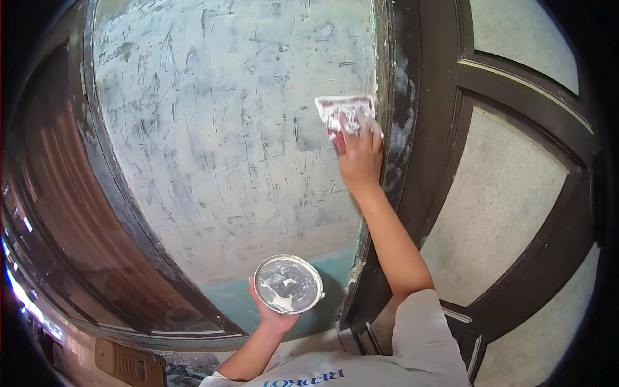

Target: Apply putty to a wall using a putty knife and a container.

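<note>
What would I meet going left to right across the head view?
Brown plastic object → round container with white paste in it → paste-smeared scraper → pale panels in dark framing.

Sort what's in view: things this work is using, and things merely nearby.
In use:
red, paste-smeared spreader, in the right hand
round dish with white paste, held by the left hand
patchy wall panel

Merely nearby:
brown slotted object, lower left, kind unclear
dark frame with pale panels, right
</note>
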A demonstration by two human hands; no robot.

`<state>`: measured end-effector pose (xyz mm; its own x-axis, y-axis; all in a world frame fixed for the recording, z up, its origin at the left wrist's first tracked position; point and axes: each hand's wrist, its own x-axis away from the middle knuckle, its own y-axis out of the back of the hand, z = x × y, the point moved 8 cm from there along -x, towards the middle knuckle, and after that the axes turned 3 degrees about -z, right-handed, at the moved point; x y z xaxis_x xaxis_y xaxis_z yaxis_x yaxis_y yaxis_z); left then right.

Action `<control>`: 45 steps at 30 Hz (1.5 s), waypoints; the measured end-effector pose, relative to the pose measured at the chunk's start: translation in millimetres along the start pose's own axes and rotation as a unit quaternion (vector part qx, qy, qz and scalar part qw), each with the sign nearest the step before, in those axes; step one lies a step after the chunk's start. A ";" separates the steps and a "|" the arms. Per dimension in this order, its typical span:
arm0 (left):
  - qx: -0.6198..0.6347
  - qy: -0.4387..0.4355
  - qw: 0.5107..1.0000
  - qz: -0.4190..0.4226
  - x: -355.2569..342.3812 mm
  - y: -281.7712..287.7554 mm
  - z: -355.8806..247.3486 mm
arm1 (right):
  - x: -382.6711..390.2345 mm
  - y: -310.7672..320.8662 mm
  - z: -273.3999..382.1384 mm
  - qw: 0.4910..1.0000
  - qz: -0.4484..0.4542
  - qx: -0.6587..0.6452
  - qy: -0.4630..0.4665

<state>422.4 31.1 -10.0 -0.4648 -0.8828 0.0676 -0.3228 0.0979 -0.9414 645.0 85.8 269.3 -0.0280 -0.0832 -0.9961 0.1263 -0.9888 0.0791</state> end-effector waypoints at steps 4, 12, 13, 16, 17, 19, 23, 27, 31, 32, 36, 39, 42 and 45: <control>0.003 -0.012 1.000 -0.004 -3.6 -1.2 18.0 | 19.8 -11.9 -6.8 0.999 0.050 0.005 -0.006; 0.040 -0.017 0.998 -0.047 -12.4 20.0 51.2 | 49.5 4.7 -13.9 0.998 0.027 -0.048 0.025; 0.040 -0.022 0.998 -0.037 -14.0 14.8 56.7 | 28.2 9.6 -17.0 0.998 -0.001 -0.054 0.027; 0.049 -0.033 0.997 -0.048 -15.9 14.8 70.0 | 18.3 -9.3 -30.0 1.000 0.017 0.001 0.018; 0.048 -0.039 0.997 -0.038 -16.4 21.0 71.7 | 26.1 -11.9 -24.9 1.000 0.024 0.005 0.018; 0.052 -0.060 0.996 -0.046 -11.1 22.9 72.2 | 55.9 -13.7 -15.1 0.999 0.036 -0.031 0.021; 0.063 -0.089 0.992 -0.058 0.2 38.7 64.8 | 76.5 -7.4 2.7 0.995 0.019 -0.085 0.038; 0.065 -0.088 0.992 -0.056 5.3 38.4 52.4 | 36.4 -9.5 22.7 0.997 0.004 -0.062 0.046; 0.053 -0.097 0.993 -0.051 12.6 45.3 35.8 | 55.5 -25.7 30.2 0.996 0.061 -0.022 0.057; 0.054 -0.106 0.991 -0.055 15.2 49.6 27.4 | 73.2 -29.3 34.7 0.994 0.084 -0.010 0.064; 0.035 -0.134 0.990 -0.038 49.3 56.5 -33.0 | 140.9 -6.6 65.4 0.992 0.077 -0.094 0.023; 0.037 -0.174 0.982 -0.059 65.4 80.3 -85.9 | 153.7 8.1 128.5 0.970 0.134 -0.201 0.004; 0.038 -0.191 0.976 -0.097 75.4 90.2 -135.3 | 172.1 4.7 186.9 0.877 0.250 -0.394 -0.117; -0.030 -0.237 0.968 -0.074 81.7 82.7 -180.4 | 184.2 -13.9 240.8 0.762 0.339 -0.492 -0.248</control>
<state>209.0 49.9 -22.7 0.0168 -0.9995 0.0264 -0.4113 -0.0310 -0.9110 399.3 54.4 94.0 0.0343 -0.8122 -0.5823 0.9547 -0.1458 0.2595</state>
